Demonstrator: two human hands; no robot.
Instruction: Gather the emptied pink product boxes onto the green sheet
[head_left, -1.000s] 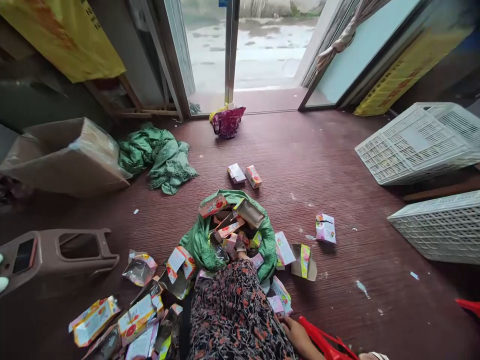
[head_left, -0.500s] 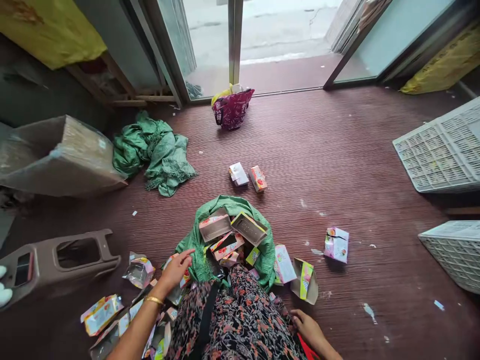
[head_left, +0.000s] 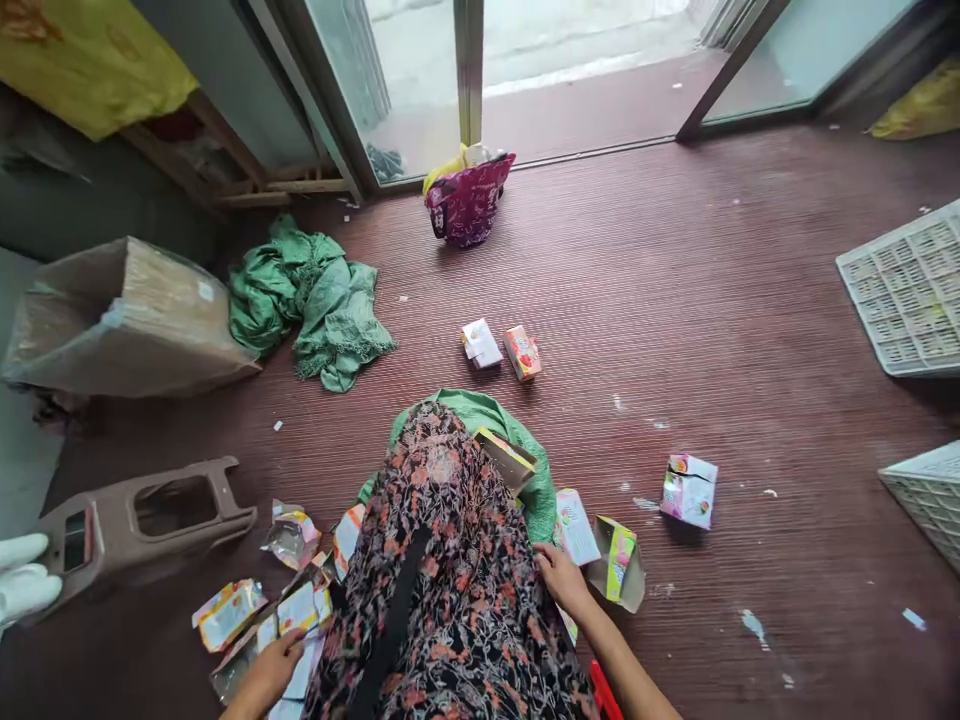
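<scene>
A green woven sack (head_left: 537, 497) stands in front of me, its mouth largely covered by my raised leg in a dark floral garment (head_left: 450, 560). One brown-lined carton (head_left: 510, 462) shows at the sack's right side; the other contents are hidden. My right hand (head_left: 562, 580) is at the sack's lower right edge, fingers curled in against it beside my leg. Down at the left, my left hand (head_left: 270, 668) hovers over or touches a pile of flattened cartons (head_left: 298, 608); its fingers reach forward and nothing shows in them.
Cartons lie right of the sack (head_left: 619, 565), farther right (head_left: 690, 490) and ahead (head_left: 481, 343). A brown stool (head_left: 165, 560) and cardboard box (head_left: 180, 310) stand left, near a crumpled green sack (head_left: 330, 310). A purple bag (head_left: 469, 205) sits by the door; white crates (head_left: 911, 290) stand right.
My leg has come up and forward over the sack, covering the cartons inside. My left hand has moved from the sack down to the carton pile. My right hand has risen to the sack's edge.
</scene>
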